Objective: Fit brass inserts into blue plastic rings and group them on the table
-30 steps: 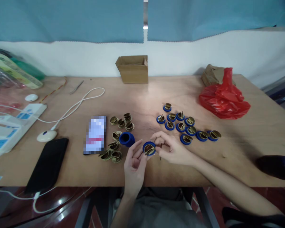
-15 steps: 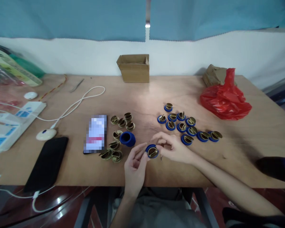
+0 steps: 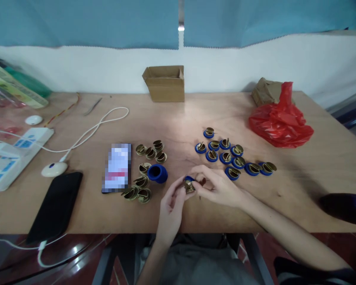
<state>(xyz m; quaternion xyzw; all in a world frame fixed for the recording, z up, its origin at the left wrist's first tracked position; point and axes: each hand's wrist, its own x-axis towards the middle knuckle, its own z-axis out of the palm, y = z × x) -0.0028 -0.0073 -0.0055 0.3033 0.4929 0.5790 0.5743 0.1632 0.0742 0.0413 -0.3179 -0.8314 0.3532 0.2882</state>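
Between the fingertips of both hands, near the table's front edge, is a round brass piece (image 3: 189,186) with a blue ring around it. My left hand (image 3: 171,206) pinches it from the left. My right hand (image 3: 218,187) presses thumb and fingers on its right side, and fingers partly cover it. Left of my hands stands a stack of blue rings (image 3: 158,174). Beside that stack lie several bare brass pieces (image 3: 141,181) with tilted round flaps. Several brass pieces in blue rings (image 3: 226,157) are spread beyond my right hand.
A lit phone (image 3: 116,168) and a dark phone (image 3: 55,206) lie left, near white cables and a power strip (image 3: 19,156). An open cardboard box (image 3: 167,89) stands at the back. A red plastic bag (image 3: 280,124) sits right; a dark bottle (image 3: 342,208) lies at the right edge.
The held brass piece has tilted, its blue ring now showing less. My fingers have closed further over it, with my left hand slightly to the right. The view has shifted a little.
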